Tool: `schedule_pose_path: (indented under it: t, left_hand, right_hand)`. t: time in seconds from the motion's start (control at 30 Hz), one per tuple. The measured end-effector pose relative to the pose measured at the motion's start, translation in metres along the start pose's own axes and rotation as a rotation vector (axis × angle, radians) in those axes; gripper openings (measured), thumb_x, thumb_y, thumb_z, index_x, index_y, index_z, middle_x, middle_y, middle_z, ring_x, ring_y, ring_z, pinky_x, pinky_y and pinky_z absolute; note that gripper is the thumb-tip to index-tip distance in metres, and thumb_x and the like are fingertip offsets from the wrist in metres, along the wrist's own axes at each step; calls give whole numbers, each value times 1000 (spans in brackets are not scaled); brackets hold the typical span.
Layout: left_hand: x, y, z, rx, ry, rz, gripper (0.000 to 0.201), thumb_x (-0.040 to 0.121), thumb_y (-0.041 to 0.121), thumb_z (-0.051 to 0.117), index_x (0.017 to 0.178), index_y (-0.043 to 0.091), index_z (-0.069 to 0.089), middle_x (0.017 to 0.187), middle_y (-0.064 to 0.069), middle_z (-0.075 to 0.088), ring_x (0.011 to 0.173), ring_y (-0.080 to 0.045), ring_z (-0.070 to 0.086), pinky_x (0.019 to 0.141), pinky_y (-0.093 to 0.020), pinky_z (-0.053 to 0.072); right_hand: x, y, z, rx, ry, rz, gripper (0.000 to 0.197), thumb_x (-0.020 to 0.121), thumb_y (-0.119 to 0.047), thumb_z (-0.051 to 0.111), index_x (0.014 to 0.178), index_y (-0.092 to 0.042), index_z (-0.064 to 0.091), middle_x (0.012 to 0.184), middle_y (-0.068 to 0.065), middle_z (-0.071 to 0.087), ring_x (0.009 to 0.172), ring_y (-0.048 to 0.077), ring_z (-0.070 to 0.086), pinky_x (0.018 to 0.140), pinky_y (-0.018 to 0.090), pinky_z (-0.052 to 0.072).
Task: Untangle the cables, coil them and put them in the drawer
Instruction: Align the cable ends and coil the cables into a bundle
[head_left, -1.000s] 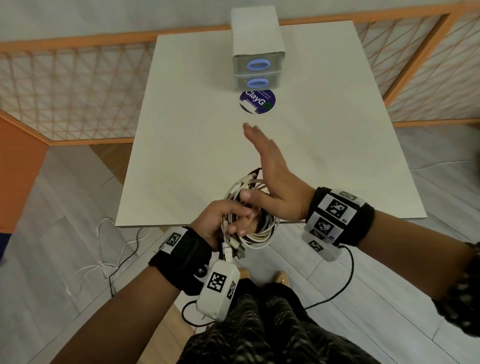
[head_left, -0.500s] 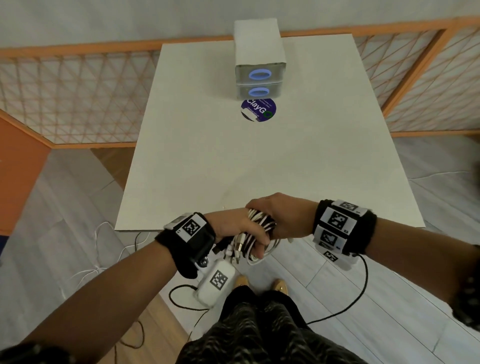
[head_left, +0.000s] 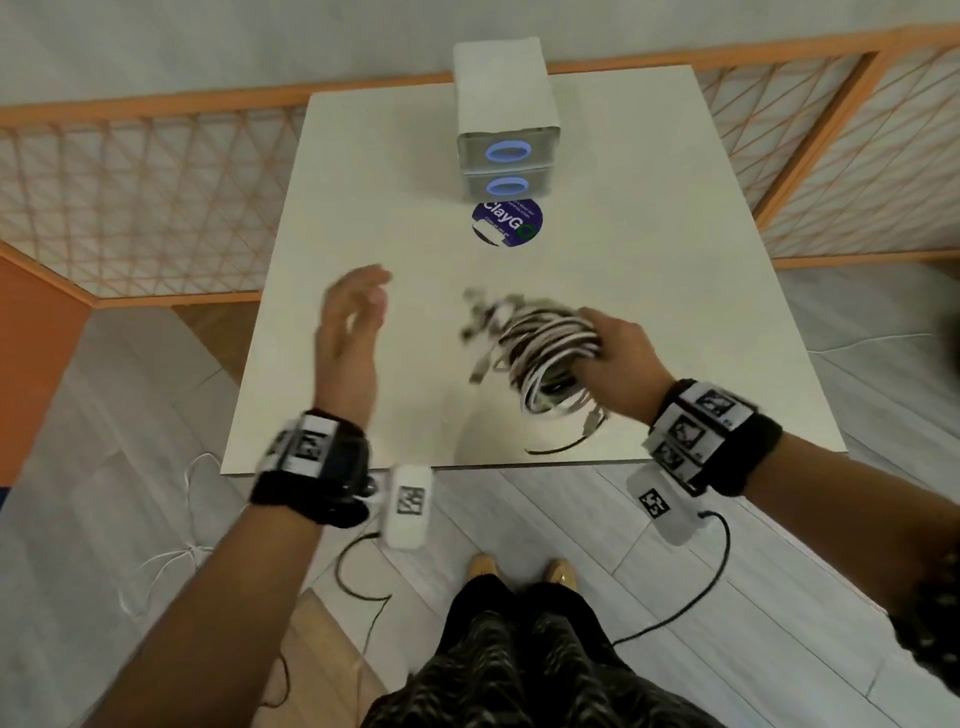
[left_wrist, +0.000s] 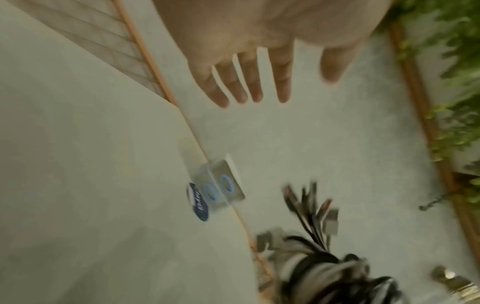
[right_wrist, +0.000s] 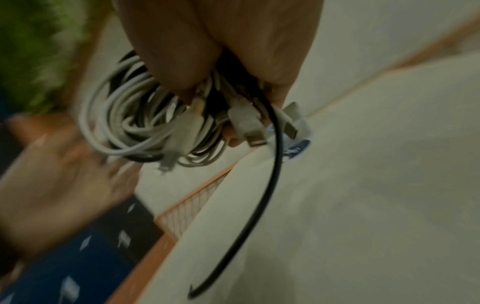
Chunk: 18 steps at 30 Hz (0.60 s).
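Note:
My right hand (head_left: 610, 353) grips a coiled bundle of white and black cables (head_left: 545, 345) above the near right part of the white table (head_left: 649, 249). The right wrist view shows my fingers (right_wrist: 176, 61) curled round the cable bundle (right_wrist: 135, 123), with plug ends and one loose black cable end (right_wrist: 249, 216) hanging free. My left hand (head_left: 348, 327) hovers over the table's left side, fingers straight and spread, holding nothing; its fingers (left_wrist: 249, 82) show apart in the left wrist view. A small grey two-drawer unit (head_left: 506, 114) with blue ring handles stands at the far middle, both drawers closed.
A round dark-blue sticker (head_left: 506, 223) lies on the table just in front of the drawers. An orange lattice fence (head_left: 130, 197) surrounds the table on the left, back and right. Thin cords (head_left: 171, 551) trail on the floor at the left.
Both hands held the bundle at the table's near edge. Now my left hand has let go and swung out left, and my right hand has carried the coil forward over the table.

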<state>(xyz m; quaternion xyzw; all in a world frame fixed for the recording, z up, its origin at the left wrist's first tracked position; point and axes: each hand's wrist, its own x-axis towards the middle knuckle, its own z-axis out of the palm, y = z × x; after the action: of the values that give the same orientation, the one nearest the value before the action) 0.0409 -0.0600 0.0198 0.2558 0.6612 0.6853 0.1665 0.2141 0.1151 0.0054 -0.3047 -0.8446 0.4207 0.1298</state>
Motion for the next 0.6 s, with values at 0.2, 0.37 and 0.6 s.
schedule_pose_path:
  t: [0.2,0.37,0.6]
  left_hand:
    - [-46,-40,-2,450,-725,-451,23,95,7,47,78,12,61,78,-3,68,56,1,58,57,-13,43]
    - [-97,-57,58,352,-1119,-576,32,98,31,45,116,8,59,116,-3,63,86,4,59,73,-8,42]
    - [-50,-31,103,-308,-633,-733,58,70,44,76,118,24,50,111,10,62,115,-11,53,91,-34,49]
  right_hand:
    - [18,10,-11,895,233,529,8,88,-7,51,91,-3,57,69,10,61,56,23,57,51,29,47]
    - [25,-3,-7,1042,350,567,19,90,-10,50,104,1,56,82,15,61,61,24,57,58,31,53]
    - [10,-23,27,897,367,544,13,85,-13,57,96,-7,61,88,13,67,78,29,64,72,38,53]
